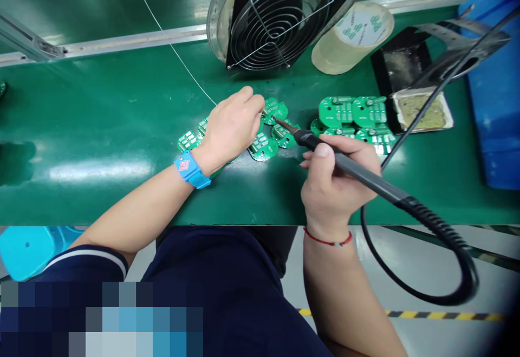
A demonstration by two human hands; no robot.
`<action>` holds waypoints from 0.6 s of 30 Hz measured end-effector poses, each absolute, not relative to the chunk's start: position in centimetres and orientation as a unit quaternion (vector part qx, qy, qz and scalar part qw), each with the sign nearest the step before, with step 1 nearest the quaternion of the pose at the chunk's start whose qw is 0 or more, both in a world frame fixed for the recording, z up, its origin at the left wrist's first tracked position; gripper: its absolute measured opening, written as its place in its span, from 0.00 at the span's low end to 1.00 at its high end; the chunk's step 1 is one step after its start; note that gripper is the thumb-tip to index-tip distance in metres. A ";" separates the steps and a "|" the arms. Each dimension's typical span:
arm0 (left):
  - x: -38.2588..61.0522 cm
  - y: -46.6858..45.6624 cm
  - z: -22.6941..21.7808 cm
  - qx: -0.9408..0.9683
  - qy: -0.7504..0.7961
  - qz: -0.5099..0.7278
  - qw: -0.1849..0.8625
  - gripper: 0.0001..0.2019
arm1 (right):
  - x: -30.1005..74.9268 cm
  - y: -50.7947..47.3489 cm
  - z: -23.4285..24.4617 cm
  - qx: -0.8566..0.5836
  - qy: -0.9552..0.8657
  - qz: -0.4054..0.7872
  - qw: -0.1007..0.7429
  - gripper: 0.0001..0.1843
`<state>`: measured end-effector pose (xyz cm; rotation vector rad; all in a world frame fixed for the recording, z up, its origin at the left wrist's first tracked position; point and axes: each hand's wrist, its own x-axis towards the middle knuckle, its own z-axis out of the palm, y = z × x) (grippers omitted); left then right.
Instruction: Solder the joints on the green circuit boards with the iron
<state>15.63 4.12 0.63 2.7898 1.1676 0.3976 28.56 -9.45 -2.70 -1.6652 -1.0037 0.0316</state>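
My right hand (339, 178) grips a soldering iron (361, 175) like a pen, its tip pointing left at a green circuit board (275, 110). My left hand (233, 124) is closed, with fingertips pinched beside that board. A thin solder wire (179, 56) hangs from above and runs behind my left hand into the pinch; its end is hidden. More green circuit boards (263, 147) lie under and around the left hand, partly covered by it. A blue wrist strap (192, 170) is on my left wrist.
A second group of circuit boards (335, 111) lies right of the iron's tip. Behind stand a black fan (280, 26) and a paper-like tube (335, 53). The iron's stand (459, 43), a sponge tray (422, 110) and a blue bin (495, 91) are at right. The iron's cable (426, 297) loops past the table edge.
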 end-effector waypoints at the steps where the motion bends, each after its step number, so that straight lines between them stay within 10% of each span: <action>1: 15.7 4.1 0.6 0.914 0.382 0.131 0.047 0.12 | 28.6 -9.4 -2.7 -0.708 -0.425 0.019 0.563 0.11; 18: 15.9 4.1 -0.3 0.927 0.345 0.126 0.075 0.12 | 28.7 -9.4 -2.7 -0.710 -0.428 0.052 0.557 0.12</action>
